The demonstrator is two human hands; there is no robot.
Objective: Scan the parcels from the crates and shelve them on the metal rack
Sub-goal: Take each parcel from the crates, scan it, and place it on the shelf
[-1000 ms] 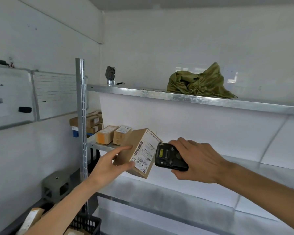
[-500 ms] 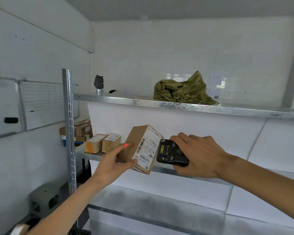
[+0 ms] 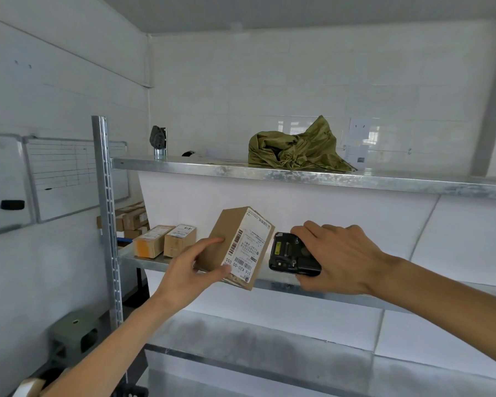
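Head view: the left hand (image 3: 188, 272) has its grip around a tilted cardboard parcel (image 3: 236, 247) — thumb and fingers curled on it, in front of the metal rack (image 3: 298, 174)'s middle shelf. Just beside its label, the right hand (image 3: 337, 257) clasps a black scanner (image 3: 289, 255); two small parcels (image 3: 166, 243) sit on that shelf.

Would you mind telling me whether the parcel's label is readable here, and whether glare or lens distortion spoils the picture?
Head view: the label on the parcel is sharp, large digits readable; window glare on the wall tiles; wide-angle bending of the upright and top shelf.
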